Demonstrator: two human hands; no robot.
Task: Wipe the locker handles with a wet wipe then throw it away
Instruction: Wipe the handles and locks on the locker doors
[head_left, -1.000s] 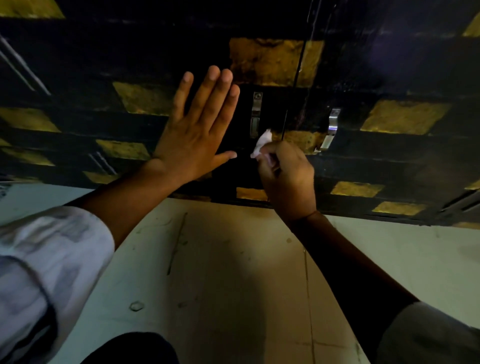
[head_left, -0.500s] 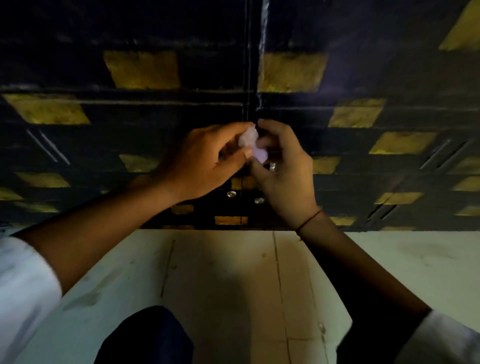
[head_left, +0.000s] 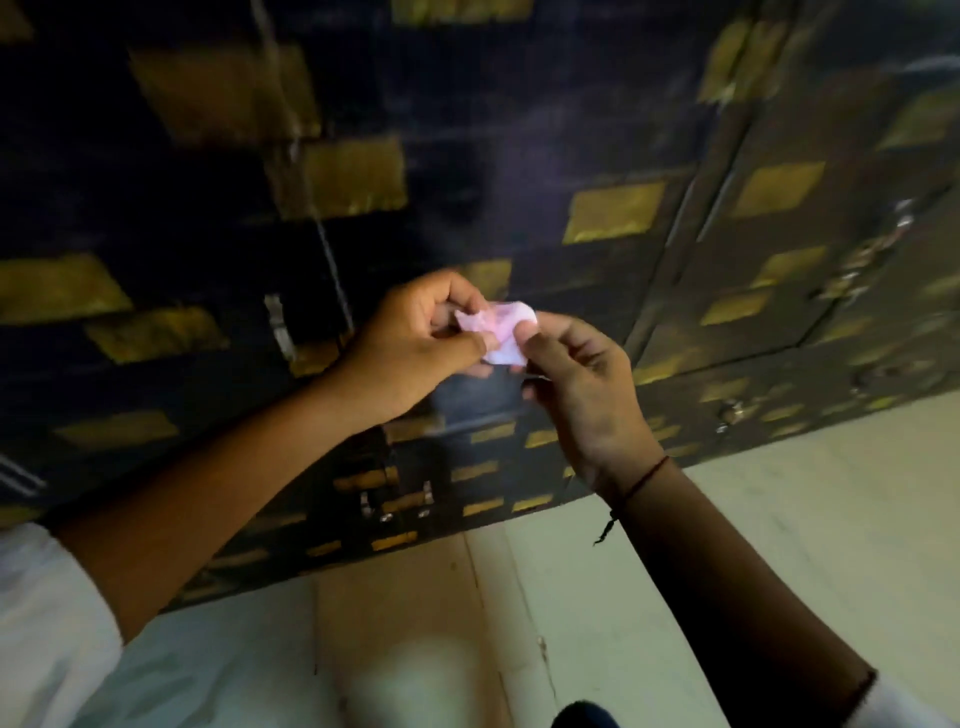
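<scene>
A crumpled pale pink-white wet wipe (head_left: 496, 327) sits between both hands in front of the dark lockers. My left hand (head_left: 415, 348) pinches its left side with thumb and fingers. My right hand (head_left: 576, 384) pinches its right edge, fingers curled. A metal locker handle (head_left: 278, 327) shows to the left of my left hand. Lower handles (head_left: 395, 501) gleam near the locker base. More handles (head_left: 872, 254), blurred, are on the doors at the right.
The locker wall (head_left: 467, 156) is black with yellow patches and fills the upper view, tilted. A pale tiled floor (head_left: 779, 545) lies below. A dark shoe tip (head_left: 584, 717) shows at the bottom edge.
My left hand left the locker door and joined the right on the wipe. The view swung right and tilted; both hands now hold the wipe away from the handles.
</scene>
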